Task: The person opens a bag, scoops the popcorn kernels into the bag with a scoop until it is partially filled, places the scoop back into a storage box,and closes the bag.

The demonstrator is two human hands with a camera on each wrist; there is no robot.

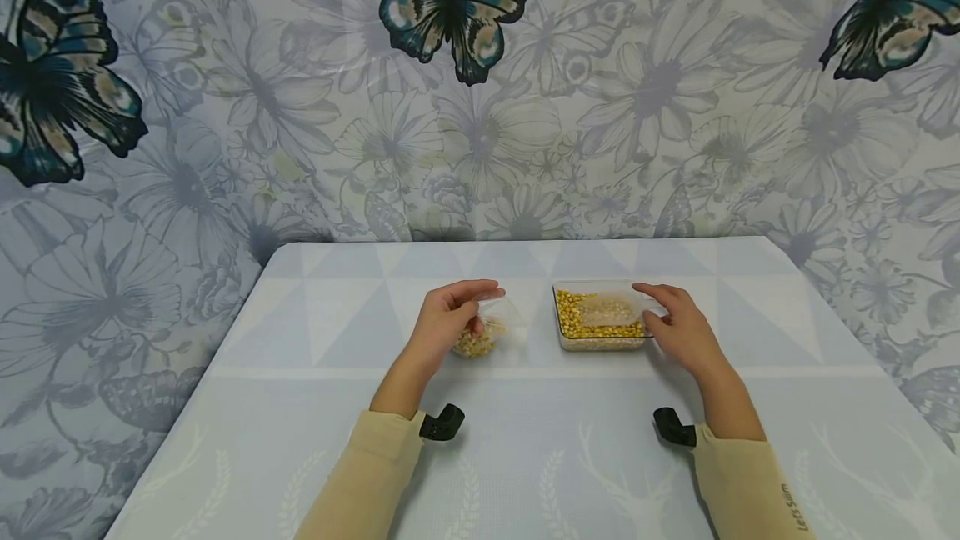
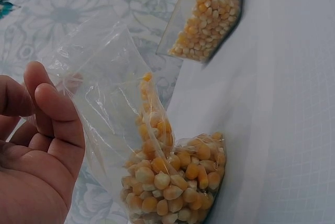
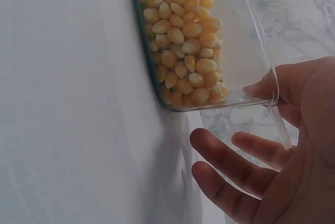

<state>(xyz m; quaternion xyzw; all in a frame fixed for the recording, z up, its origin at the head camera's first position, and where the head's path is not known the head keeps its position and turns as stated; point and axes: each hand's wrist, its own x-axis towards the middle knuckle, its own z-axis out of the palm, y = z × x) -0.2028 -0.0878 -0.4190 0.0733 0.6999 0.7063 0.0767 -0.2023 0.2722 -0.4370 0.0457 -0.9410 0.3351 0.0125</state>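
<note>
My left hand (image 1: 452,312) pinches the upper part of a clear plastic bag (image 2: 112,93) between thumb and fingers. Yellow corn kernels (image 2: 167,182) fill the bag's bottom, which sits on the table. To the right stands a rectangular clear container (image 1: 600,345) filled with corn kernels (image 3: 178,41). A clear scoop-like piece (image 1: 606,310) lies over the kernels, its narrow handle (image 3: 281,127) sticking out past the rim. My right hand (image 1: 684,330) is at the container's right end, thumb and index finger around that handle; the other fingers are spread below. The exact contact is partly hidden.
The pale patterned table (image 1: 555,440) extends to the front and both sides. Behind it hangs a floral cloth (image 1: 487,157) with butterflies. A black wrist mount (image 1: 442,423) projects from the left sleeve, another black mount (image 1: 673,427) from the right.
</note>
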